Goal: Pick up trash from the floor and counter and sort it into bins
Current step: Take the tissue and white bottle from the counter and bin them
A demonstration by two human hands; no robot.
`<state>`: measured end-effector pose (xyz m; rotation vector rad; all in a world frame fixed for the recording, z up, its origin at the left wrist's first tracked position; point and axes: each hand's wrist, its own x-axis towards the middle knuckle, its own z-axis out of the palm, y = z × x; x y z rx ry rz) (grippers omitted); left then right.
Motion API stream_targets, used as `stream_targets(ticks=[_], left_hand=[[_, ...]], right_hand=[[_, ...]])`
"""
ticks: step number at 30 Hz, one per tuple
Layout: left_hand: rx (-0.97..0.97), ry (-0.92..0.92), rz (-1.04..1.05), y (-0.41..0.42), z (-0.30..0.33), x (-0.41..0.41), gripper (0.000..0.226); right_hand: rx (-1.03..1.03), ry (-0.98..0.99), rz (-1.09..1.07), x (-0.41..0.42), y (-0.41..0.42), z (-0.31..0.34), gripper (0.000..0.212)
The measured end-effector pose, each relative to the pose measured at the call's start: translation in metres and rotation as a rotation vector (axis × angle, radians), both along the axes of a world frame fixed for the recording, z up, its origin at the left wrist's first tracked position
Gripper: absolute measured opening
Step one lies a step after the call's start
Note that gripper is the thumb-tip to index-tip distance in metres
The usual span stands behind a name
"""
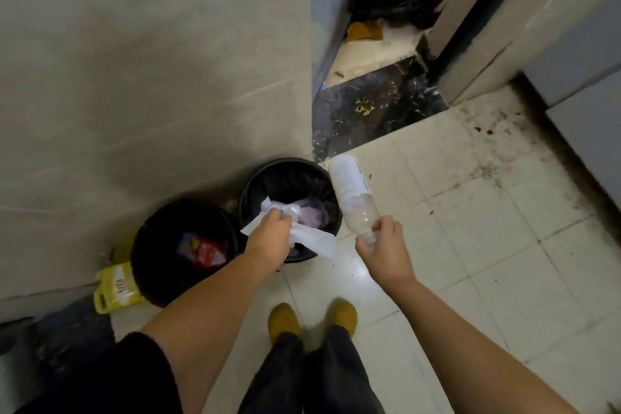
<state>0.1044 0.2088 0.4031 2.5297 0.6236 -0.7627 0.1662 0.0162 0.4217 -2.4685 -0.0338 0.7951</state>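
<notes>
Dropping step: left hand (268,233) clamped on crumpled white tissue (311,239) over right black round bin (250,191); release squarely above opening. Right hand (383,245) pinches clear plastic bottle (353,195) beside bin's right rim.

Print on the yellow packet (116,286) and bottle label (347,176) is unreadable.
</notes>
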Motion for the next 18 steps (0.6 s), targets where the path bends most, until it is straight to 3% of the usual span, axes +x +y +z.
stream_targets(ticks=[11,14,18], left_hand=[[0.076,0.116,-0.135,0.028,-0.285,0.027,0.053],[0.021,0.174,-0.125,0.027,-0.31,0.021,0.056],[-0.044,0.099,-0.04,0.034,-0.277,-0.006,0.058]], right_hand=[[0.185,-0.156,0.011,0.012,0.036,-0.195,0.029],[0.179,-0.163,0.003,0.013,0.029,-0.214,0.029],[0.129,-0.135,0.053,0.006,0.038,-0.188,0.027]])
